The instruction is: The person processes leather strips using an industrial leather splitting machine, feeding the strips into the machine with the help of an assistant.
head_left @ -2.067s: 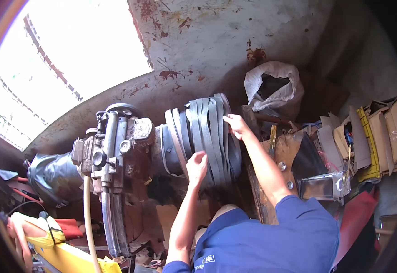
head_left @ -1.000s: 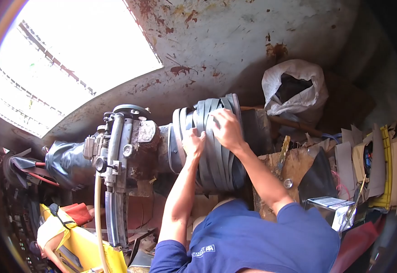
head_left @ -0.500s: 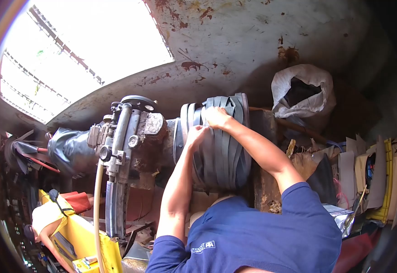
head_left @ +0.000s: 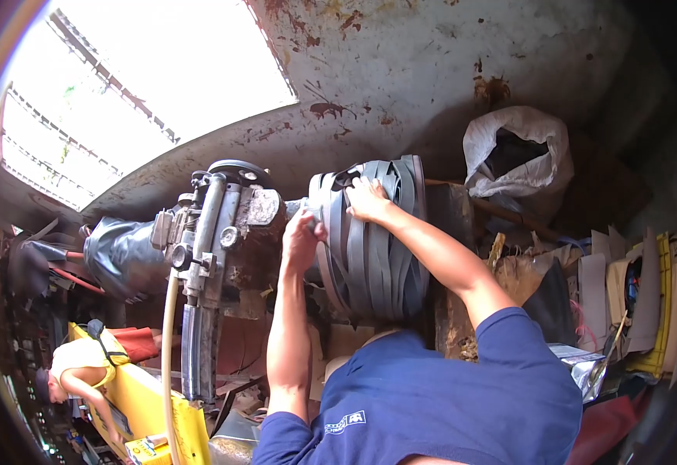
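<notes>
Dark grey rubber strips (head_left: 377, 263) lie wound in loose overlapping layers around a wide drum. My right hand (head_left: 367, 199) rests on top of the winding, fingers apart and touching the strips beside a dark gap. At the drum's left rim, my left hand (head_left: 302, 236) is raised with its fingers curled closed. Whatever it grips is blurred and partly hidden by the fingers. Left of that hand stands a worn machine (head_left: 203, 248) with round knobs and a handwheel (head_left: 238, 170).
An open white sack (head_left: 517, 155) stands behind on the right. Cardboard pieces (head_left: 641, 302) are stacked at the far right. A pale hose (head_left: 169, 364) hangs at the machine. Another person (head_left: 82, 364) in yellow bends over a yellow box (head_left: 141, 399) at lower left.
My left hand has moved left, away from my right hand, to the drum's rim. My right hand has spread its fingers. A dark gap shows among the strips, and the other person has shifted.
</notes>
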`<action>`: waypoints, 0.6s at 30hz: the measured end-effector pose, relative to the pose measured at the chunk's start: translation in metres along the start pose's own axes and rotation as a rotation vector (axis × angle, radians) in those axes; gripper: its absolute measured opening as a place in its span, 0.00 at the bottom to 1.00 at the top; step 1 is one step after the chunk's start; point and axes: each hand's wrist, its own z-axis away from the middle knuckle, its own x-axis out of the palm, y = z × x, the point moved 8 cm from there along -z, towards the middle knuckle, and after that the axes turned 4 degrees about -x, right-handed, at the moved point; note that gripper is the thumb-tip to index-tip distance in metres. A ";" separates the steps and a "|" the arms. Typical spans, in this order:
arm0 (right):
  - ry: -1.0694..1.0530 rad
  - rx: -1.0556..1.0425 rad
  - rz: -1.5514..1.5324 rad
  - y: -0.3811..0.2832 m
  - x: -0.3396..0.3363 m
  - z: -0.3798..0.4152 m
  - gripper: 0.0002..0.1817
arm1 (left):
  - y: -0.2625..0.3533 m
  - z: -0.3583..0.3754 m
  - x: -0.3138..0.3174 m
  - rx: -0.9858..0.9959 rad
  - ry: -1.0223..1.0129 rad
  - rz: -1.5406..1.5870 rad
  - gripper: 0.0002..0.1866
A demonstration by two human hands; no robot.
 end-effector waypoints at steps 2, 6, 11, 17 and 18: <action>0.015 0.062 -0.056 0.008 0.002 -0.012 0.27 | 0.028 0.030 -0.008 0.149 0.106 -0.079 0.13; -0.044 0.222 -0.223 0.034 0.005 -0.038 0.16 | 0.087 0.116 0.014 0.285 0.141 -0.166 0.11; -0.098 0.478 -0.499 0.053 -0.004 -0.052 0.15 | 0.145 0.236 0.018 0.619 0.117 -0.127 0.12; -0.379 0.815 -0.937 0.087 0.051 -0.100 0.17 | 0.162 0.430 0.005 1.139 0.365 -0.664 0.13; -0.349 0.806 -1.003 0.088 0.049 -0.102 0.18 | 0.155 0.471 -0.027 1.274 0.641 -0.699 0.14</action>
